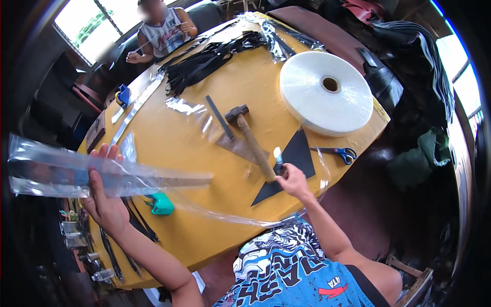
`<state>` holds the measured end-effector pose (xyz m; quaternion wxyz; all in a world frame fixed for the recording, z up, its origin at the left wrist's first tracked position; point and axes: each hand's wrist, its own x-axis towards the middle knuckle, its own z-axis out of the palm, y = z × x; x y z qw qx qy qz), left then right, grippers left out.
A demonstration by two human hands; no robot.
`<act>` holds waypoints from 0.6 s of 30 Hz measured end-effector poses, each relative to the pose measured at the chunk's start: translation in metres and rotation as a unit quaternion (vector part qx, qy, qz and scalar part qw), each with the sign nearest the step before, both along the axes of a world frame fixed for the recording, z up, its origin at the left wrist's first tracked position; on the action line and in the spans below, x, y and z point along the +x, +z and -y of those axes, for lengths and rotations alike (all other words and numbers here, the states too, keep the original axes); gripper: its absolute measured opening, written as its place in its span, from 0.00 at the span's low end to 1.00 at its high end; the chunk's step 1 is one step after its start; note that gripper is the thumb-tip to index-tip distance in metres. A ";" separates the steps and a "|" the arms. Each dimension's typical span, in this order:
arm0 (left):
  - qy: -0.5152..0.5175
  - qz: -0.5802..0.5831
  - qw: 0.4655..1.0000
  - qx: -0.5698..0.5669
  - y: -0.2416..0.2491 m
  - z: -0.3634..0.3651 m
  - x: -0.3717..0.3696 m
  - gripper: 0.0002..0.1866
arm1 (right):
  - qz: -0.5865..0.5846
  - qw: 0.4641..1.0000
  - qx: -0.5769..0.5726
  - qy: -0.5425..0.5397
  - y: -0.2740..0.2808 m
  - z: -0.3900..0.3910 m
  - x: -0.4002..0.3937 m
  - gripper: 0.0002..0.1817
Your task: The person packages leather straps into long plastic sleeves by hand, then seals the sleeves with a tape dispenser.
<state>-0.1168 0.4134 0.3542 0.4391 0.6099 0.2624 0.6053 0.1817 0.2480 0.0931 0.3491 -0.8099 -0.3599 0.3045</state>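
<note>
My left hand (pixel 106 192) is raised at the left, its thumb and fingers round a folded strip of clear plastic (pixel 51 171). A thin length of the plastic trails across the yellow table toward my lap. On the right, my right hand (pixel 292 180) is closed on a small bottle-like object (pixel 279 158) with a pale top, over a black triangular sheet (pixel 299 153). The wooden handle of a hammer (pixel 250 140) ends beside those fingers. Scissors (pixel 340 153) with blue handles lie right of the sheet.
A large roll of clear film (pixel 312 92) stands out at the table's upper right. Black strips (pixel 204 61) are heaped at the far side, near a seated person (pixel 163 36). A green tape dispenser (pixel 162 203) and a blue one (pixel 123 95) lie on the left.
</note>
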 end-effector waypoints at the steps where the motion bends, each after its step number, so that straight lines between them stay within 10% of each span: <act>1: -0.005 0.004 1.000 0.007 0.000 0.000 -0.002 0.21 | 0.042 0.997 0.055 0.038 -0.003 -0.004 -0.015 0.25; 12: -0.080 -0.022 0.996 0.019 0.001 -0.009 -0.004 0.18 | 0.308 0.919 0.079 0.232 -0.006 -0.077 -0.115 0.18; 14: -0.075 -0.040 0.996 0.008 0.006 -0.011 -0.003 0.19 | -0.047 0.947 0.217 0.233 0.036 -0.091 -0.134 0.16; 16: -0.083 -0.055 0.995 0.022 0.010 -0.012 -0.002 0.18 | -0.150 0.930 0.247 0.228 0.082 -0.103 -0.154 0.15; 18: -0.108 -0.039 0.993 0.022 0.009 -0.015 -0.002 0.18 | -0.353 0.811 0.399 0.241 0.126 -0.109 -0.170 0.16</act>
